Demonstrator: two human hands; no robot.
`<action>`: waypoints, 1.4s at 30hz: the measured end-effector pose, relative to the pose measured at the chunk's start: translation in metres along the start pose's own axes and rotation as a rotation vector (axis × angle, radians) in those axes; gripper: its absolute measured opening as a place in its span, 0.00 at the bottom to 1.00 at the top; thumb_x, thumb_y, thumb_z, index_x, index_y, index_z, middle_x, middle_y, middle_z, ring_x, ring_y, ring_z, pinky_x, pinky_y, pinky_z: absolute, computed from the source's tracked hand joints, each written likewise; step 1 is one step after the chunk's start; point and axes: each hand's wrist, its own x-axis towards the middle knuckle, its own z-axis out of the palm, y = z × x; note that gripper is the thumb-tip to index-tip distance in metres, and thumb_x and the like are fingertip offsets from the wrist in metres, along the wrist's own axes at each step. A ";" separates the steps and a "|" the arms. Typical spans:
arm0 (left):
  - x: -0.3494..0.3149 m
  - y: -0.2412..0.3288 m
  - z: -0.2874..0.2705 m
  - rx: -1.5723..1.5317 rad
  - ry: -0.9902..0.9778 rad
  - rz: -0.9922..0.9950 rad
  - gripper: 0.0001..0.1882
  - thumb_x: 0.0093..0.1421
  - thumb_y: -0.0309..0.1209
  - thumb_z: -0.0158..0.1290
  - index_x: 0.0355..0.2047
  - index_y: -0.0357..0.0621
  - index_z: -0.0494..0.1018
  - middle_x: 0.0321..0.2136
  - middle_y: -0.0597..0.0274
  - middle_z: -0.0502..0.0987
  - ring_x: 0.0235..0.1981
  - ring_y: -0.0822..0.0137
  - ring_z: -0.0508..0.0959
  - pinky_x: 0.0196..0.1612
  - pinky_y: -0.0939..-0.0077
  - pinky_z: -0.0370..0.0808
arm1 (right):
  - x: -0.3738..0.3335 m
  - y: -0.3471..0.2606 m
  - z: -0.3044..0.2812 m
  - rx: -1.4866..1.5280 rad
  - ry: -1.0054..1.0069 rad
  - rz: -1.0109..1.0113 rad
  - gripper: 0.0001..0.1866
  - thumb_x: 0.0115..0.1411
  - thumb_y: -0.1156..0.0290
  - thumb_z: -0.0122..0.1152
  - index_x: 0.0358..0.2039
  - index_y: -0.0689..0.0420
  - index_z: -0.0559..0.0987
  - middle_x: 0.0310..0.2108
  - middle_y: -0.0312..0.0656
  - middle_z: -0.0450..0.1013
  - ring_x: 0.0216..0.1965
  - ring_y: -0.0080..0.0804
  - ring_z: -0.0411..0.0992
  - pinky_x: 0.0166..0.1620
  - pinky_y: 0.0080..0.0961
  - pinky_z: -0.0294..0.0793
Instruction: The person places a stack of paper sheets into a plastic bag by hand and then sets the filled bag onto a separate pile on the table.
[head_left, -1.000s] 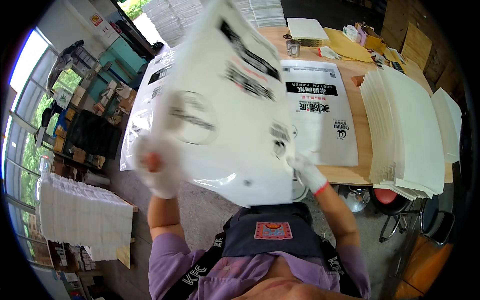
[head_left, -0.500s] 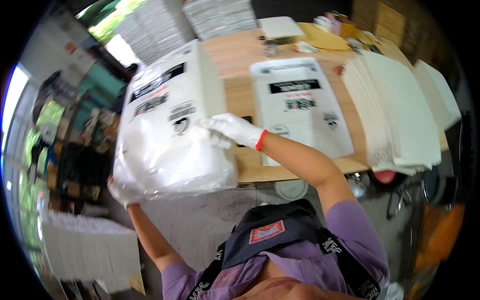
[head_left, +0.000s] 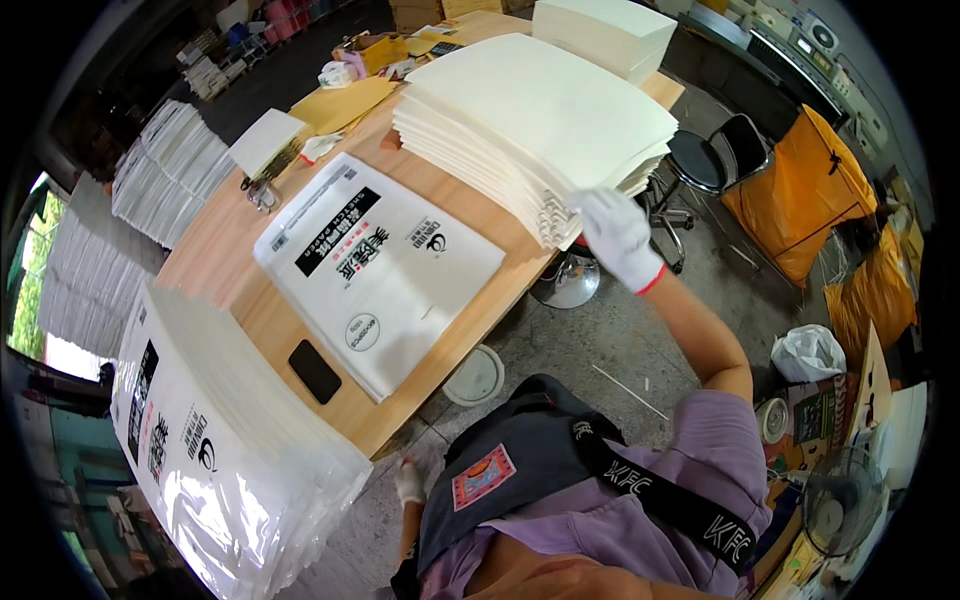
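My right hand, in a white knit glove with a red cuff, is at the near corner of a thick stack of off-white sheets. Its fingers are foreshortened against that corner, so their grip does not show. Low beside my apron hangs my left hand, gloved and holding nothing, its fingers loosely apart. A flat white printed plastic bag lies on the wooden table left of the stack. At the table's left end, a full clear-fronted printed bag of white sheets stands apart from both hands.
A black phone lies between the two bags. Another sheet stack sits at the table's far right end. Beyond the table are a black chair and orange sacks. A round white lid or bucket is below the table edge.
My view has swung right. Both hands have left the filled bag: the right moved across to the sheet stack, the left dropped to my side.
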 end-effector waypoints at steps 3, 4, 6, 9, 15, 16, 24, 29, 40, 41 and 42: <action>-0.027 0.089 0.107 0.548 -0.354 0.468 0.14 0.64 0.32 0.45 0.46 0.37 0.70 0.38 0.57 0.77 0.41 0.66 0.76 0.46 0.74 0.72 | 0.004 0.044 -0.006 -0.205 -0.146 -0.029 0.13 0.53 0.71 0.56 0.40 0.47 0.78 0.42 0.33 0.75 0.46 0.32 0.72 0.49 0.30 0.70; -0.027 0.102 0.123 0.455 -0.443 0.386 0.15 0.66 0.34 0.46 0.48 0.37 0.69 0.39 0.57 0.78 0.42 0.69 0.76 0.46 0.75 0.72 | 0.003 0.053 0.001 -0.164 -0.164 -0.039 0.13 0.54 0.69 0.56 0.41 0.47 0.78 0.43 0.33 0.75 0.48 0.31 0.71 0.50 0.30 0.69; -0.033 0.131 0.157 0.495 -0.532 0.426 0.17 0.68 0.37 0.46 0.49 0.36 0.69 0.41 0.57 0.78 0.41 0.71 0.77 0.45 0.77 0.73 | 0.004 0.076 0.005 -0.100 -0.195 -0.131 0.14 0.55 0.66 0.56 0.43 0.47 0.78 0.44 0.32 0.75 0.47 0.30 0.72 0.50 0.30 0.70; -0.043 0.171 0.201 0.531 -0.622 0.520 0.17 0.68 0.37 0.45 0.49 0.37 0.69 0.41 0.58 0.78 0.39 0.71 0.77 0.44 0.77 0.73 | 0.007 0.095 0.017 -0.068 -0.135 -0.191 0.14 0.55 0.67 0.56 0.43 0.49 0.78 0.45 0.34 0.75 0.47 0.32 0.73 0.49 0.31 0.72; -0.073 0.267 0.312 0.416 -0.834 0.626 0.23 0.68 0.45 0.42 0.52 0.37 0.67 0.42 0.56 0.77 0.37 0.67 0.78 0.44 0.73 0.74 | 0.033 0.119 0.023 -0.042 -0.307 0.091 0.15 0.61 0.60 0.50 0.47 0.45 0.75 0.44 0.38 0.76 0.46 0.37 0.73 0.48 0.31 0.73; -0.073 0.279 0.334 0.331 -0.881 0.530 0.25 0.68 0.47 0.41 0.53 0.38 0.66 0.43 0.56 0.77 0.37 0.67 0.78 0.44 0.73 0.74 | 0.040 0.115 0.015 -0.042 -0.367 0.102 0.16 0.62 0.60 0.49 0.48 0.45 0.75 0.43 0.38 0.77 0.45 0.38 0.74 0.47 0.32 0.73; -0.070 0.346 0.427 -0.148 -0.905 0.026 0.21 0.65 0.39 0.41 0.48 0.33 0.68 0.36 0.54 0.77 0.30 0.65 0.79 0.33 0.70 0.78 | 0.020 -0.057 -0.088 0.171 -0.559 -0.337 0.18 0.59 0.56 0.53 0.43 0.55 0.71 0.26 0.45 0.75 0.27 0.42 0.76 0.30 0.32 0.76; -0.084 0.375 0.336 0.484 -0.983 0.506 0.14 0.60 0.29 0.50 0.41 0.30 0.74 0.32 0.56 0.79 0.31 0.67 0.79 0.34 0.75 0.76 | -0.022 0.040 -0.087 0.909 -0.410 0.664 0.25 0.59 0.69 0.59 0.57 0.56 0.70 0.45 0.54 0.73 0.47 0.36 0.74 0.47 0.30 0.75; -0.190 0.324 0.391 1.397 -0.650 0.713 0.48 0.54 0.38 0.52 0.66 0.29 0.38 0.52 0.32 0.67 0.45 0.46 0.76 0.53 0.61 0.71 | -0.032 -0.003 -0.026 1.130 -0.425 0.642 0.35 0.55 0.68 0.65 0.61 0.66 0.64 0.61 0.48 0.63 0.62 0.32 0.60 0.58 0.25 0.66; -0.176 0.271 0.400 1.197 -0.562 1.167 0.52 0.52 0.44 0.56 0.65 0.27 0.39 0.62 0.20 0.46 0.44 0.43 0.77 0.55 0.62 0.70 | -0.030 -0.019 -0.022 0.845 -0.332 0.520 0.31 0.54 0.62 0.66 0.55 0.65 0.71 0.54 0.51 0.71 0.54 0.31 0.70 0.51 0.24 0.71; -0.207 0.275 0.412 1.524 -0.590 0.858 0.51 0.51 0.45 0.57 0.64 0.26 0.42 0.61 0.15 0.33 0.39 0.42 0.79 0.51 0.62 0.73 | -0.031 -0.025 -0.022 0.776 -0.403 0.672 0.27 0.55 0.61 0.65 0.52 0.64 0.73 0.49 0.52 0.73 0.50 0.31 0.72 0.48 0.25 0.72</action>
